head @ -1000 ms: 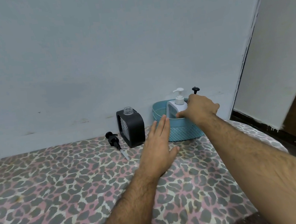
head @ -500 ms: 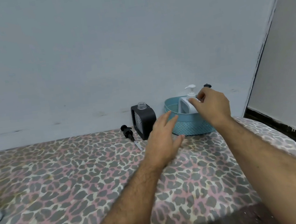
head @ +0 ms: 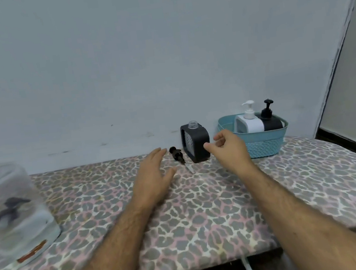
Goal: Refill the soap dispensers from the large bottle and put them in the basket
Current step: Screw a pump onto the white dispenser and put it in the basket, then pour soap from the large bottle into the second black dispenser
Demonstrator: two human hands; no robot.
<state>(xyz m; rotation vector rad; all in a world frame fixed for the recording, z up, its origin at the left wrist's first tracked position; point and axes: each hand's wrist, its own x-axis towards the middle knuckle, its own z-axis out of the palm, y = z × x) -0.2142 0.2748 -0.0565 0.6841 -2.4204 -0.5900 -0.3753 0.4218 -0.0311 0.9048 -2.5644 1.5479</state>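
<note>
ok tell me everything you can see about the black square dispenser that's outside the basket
The black square dispenser stands upright on the leopard-print cover, against the wall and just left of the blue basket. Its body looks like matte black plastic with rounded corners and a pale ribbed panel on the left face. The clear threaded neck on top is open; its black pump lies beside it. Neither hand touches it.
</note>
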